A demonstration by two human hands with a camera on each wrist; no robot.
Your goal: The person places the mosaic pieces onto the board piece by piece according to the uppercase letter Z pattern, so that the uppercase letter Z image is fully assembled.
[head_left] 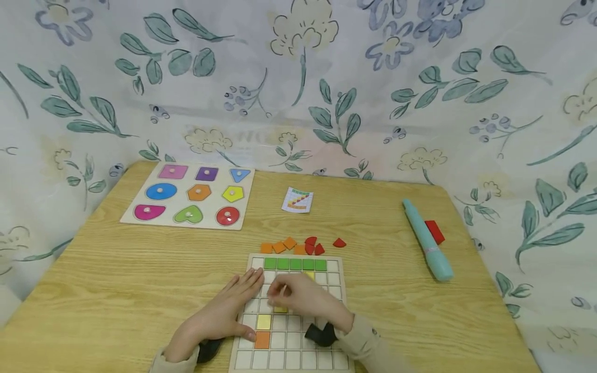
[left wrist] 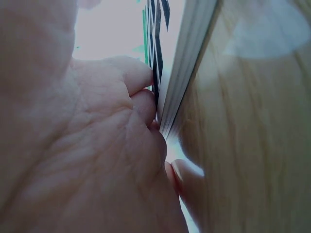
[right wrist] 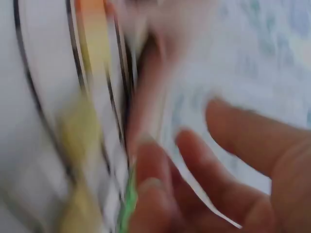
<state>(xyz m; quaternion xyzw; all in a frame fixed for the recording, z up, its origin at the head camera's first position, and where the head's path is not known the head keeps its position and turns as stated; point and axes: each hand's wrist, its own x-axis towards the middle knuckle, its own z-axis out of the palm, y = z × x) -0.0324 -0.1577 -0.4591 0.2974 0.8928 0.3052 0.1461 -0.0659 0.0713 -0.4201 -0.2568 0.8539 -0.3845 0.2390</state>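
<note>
A pale grid board (head_left: 298,357) lies at the table's near side. Green squares (head_left: 296,264) line its top row; yellow squares (head_left: 264,321) run diagonally below, partly covered. One orange square (head_left: 262,340) sits near the lower left. My left hand (head_left: 228,305) rests along the board's left edge, fingers extended. In the left wrist view its palm (left wrist: 107,131) is beside the board's side (left wrist: 187,58). Over the middle hovers my right hand (head_left: 303,298), thumb and fingertips close together. Blur in the right wrist view hides whether anything is between the fingertips (right wrist: 153,167).
Loose orange squares (head_left: 279,246) and red quarter-circles (head_left: 339,242) lie beyond the board. Farther back are a pattern card (head_left: 297,200) and a knobbed shape puzzle (head_left: 214,207). On the right lie a turquoise tapered object (head_left: 426,238) and a red block (head_left: 435,232).
</note>
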